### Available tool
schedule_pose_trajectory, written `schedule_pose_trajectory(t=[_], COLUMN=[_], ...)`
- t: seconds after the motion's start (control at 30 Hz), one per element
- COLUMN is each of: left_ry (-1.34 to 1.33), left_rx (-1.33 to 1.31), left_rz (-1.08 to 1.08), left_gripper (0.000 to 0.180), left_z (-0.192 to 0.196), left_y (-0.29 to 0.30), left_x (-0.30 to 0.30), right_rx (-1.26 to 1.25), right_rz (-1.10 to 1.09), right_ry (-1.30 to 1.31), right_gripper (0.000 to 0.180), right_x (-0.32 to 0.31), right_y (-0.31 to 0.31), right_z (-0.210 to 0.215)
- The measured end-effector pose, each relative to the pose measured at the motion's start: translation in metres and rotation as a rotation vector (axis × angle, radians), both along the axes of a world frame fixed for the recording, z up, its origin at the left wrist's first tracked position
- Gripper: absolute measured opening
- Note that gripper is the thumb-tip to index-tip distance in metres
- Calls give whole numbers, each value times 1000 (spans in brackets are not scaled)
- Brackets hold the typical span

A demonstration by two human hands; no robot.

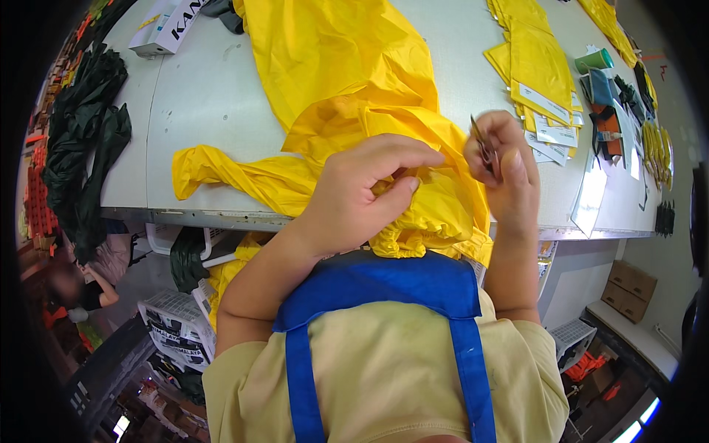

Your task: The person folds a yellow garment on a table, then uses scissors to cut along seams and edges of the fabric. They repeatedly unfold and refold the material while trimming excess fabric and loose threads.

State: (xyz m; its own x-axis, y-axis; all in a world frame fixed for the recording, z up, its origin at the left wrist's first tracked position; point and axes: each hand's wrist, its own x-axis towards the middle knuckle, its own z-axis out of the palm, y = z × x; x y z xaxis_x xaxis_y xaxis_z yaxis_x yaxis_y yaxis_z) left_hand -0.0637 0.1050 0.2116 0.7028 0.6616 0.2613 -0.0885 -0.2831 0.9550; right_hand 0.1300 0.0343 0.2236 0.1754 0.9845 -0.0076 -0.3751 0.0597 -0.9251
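Observation:
A yellow garment point(340, 59) of thin, wrinkled fabric spreads over the table in front of me and hangs over its near edge. One sleeve-like part reaches out to the left; a gathered, elastic-looking edge point(399, 240) bunches up close to my apron. My left hand point(369, 184) is closed on the yellow fabric, thumb and forefinger toward the right; what lies under its fingers is partly hidden. Just right of the garment, my right hand point(509, 166) is raised with curled fingers around small metal thread snips point(478, 131), their points up.
Folded yellow garments with white labels point(543, 81) are stacked at the right, near a green cylinder point(594, 60). A white box point(166, 29) stands at far left. Dark green fabric point(85, 148) hangs over the left end of the table point(199, 96). Another person point(96, 288) is at lower left.

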Motion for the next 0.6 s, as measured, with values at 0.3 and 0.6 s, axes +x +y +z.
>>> schedule_pose_trajectory(t=[0.3, 0.6], left_ry=[-57, -89], left_rx=[136, 88], left_rz=[37, -47], left_gripper=[36, 37], left_z=[1, 1], left_y=[-1, -1], left_x=[2, 0], right_rx=[-76, 33], right_rz=[98, 199], right_ry=[-802, -1031], right_gripper=[31, 25], right_x=[13, 15], right_y=[-7, 7], right_z=[14, 30])
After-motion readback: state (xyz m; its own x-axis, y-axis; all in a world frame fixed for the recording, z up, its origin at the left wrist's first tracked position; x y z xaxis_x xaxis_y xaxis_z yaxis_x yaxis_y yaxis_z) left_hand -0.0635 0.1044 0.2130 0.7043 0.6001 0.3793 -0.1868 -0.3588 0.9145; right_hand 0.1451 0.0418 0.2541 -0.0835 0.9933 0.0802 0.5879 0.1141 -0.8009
